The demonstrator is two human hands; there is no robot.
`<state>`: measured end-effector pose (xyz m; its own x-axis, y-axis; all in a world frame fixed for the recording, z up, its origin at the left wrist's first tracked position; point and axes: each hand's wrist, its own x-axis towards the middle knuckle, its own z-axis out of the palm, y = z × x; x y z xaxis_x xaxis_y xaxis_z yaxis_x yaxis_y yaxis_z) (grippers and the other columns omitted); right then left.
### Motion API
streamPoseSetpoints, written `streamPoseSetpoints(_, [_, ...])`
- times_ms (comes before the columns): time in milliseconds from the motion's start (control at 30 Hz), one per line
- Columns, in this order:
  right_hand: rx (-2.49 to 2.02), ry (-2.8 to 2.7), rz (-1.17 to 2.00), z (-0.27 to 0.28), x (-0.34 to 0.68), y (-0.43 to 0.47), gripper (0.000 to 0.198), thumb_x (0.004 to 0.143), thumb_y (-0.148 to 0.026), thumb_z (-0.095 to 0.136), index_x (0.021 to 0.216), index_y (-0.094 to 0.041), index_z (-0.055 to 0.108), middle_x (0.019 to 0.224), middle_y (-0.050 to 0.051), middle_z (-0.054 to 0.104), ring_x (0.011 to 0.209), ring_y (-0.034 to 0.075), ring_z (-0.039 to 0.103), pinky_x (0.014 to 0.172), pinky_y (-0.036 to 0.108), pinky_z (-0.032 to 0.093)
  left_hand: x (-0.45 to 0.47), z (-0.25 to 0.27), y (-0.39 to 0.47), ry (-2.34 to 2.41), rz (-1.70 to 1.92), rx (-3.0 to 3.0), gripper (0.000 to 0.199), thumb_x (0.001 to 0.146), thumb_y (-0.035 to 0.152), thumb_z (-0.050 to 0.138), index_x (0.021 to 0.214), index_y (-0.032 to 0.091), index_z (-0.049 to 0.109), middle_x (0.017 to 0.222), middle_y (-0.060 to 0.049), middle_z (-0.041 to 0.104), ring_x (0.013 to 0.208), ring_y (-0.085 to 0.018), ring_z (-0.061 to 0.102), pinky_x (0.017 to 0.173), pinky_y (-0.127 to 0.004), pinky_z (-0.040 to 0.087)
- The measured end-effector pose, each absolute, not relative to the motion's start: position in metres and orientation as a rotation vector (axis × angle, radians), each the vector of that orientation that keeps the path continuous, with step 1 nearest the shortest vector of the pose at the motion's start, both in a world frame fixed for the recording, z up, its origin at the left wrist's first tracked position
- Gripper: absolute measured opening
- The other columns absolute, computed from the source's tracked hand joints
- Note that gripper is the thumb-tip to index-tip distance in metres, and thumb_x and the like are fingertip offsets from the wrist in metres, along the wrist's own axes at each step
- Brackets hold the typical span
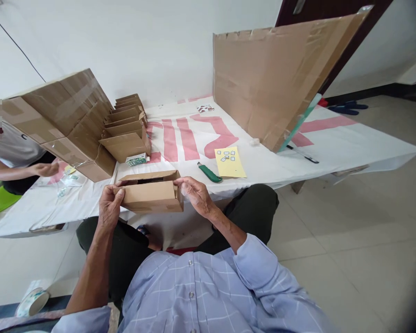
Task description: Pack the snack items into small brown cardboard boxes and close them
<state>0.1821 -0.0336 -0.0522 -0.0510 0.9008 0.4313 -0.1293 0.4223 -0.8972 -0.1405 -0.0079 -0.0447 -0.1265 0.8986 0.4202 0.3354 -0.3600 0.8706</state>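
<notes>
A small brown cardboard box (152, 196) is held between my two hands over the near edge of the table, its flaps partly raised. My left hand (110, 203) grips its left end, the thumb lying on the front flap. At the right end, the fingers of my right hand (196, 194) are closed on the box's edge by a short side flap. Beyond the box to the right lie a green utility knife (210, 172) and a yellow sheet (230, 163) with drawn shapes. A small green-and-white carton (137, 159) sits behind the box. The box's inside is mostly hidden.
Stacked cardboard boxes (65, 120) and a row of open boxes (126, 134) stand at the left. A tall cardboard panel (270, 78) rises at the right, near a black pen (303, 154). Another person's hand (46, 169) is at far left. White cloth (360, 138) covers the table.
</notes>
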Motion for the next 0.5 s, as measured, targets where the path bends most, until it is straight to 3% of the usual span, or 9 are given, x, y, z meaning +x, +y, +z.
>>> streamPoseSetpoints(267, [-0.742, -1.325, 1.081, -0.0541, 0.1795, -0.0350, 0.059, 0.099, -0.077, 0.061, 0.096, -0.023, 0.083, 0.096, 0.007, 0.081, 0.089, 0.023, 0.072, 0.087, 0.037, 0.057, -0.1363, -0.0439, -0.0064, 1.379, 1.534, 1.659, 0.043, 0.092, 0.062, 0.074, 0.099, 0.027, 0.050, 0.122, -0.008, 0.078, 0.129, -0.029, 0.069, 0.111, -0.046, 0.052])
streamPoseSetpoints(433, [-0.728, -1.280, 1.153, -0.0531, 0.1839, -0.0305, 0.062, 0.096, -0.081, 0.063, 0.092, -0.023, 0.083, 0.095, 0.008, 0.082, 0.093, 0.026, 0.074, 0.091, 0.040, 0.058, -0.1394, -0.0417, -0.0082, 1.349, 1.372, 1.698, 0.061, 0.069, 0.053, 0.094, 0.107, 0.026, 0.055, 0.135, -0.012, 0.073, 0.134, -0.034, 0.066, 0.110, -0.047, 0.054])
streamPoseSetpoints(500, [-0.725, -1.281, 1.163, -0.0522, 0.1839, -0.0271, 0.062, 0.095, -0.081, 0.064, 0.093, -0.023, 0.084, 0.099, 0.008, 0.083, 0.097, 0.026, 0.075, 0.093, 0.041, 0.058, -0.1395, -0.0413, -0.0071, 1.372, 1.379, 1.696, 0.060, 0.067, 0.053, 0.095, 0.104, 0.025, 0.055, 0.132, -0.012, 0.074, 0.130, -0.035, 0.068, 0.106, -0.046, 0.056])
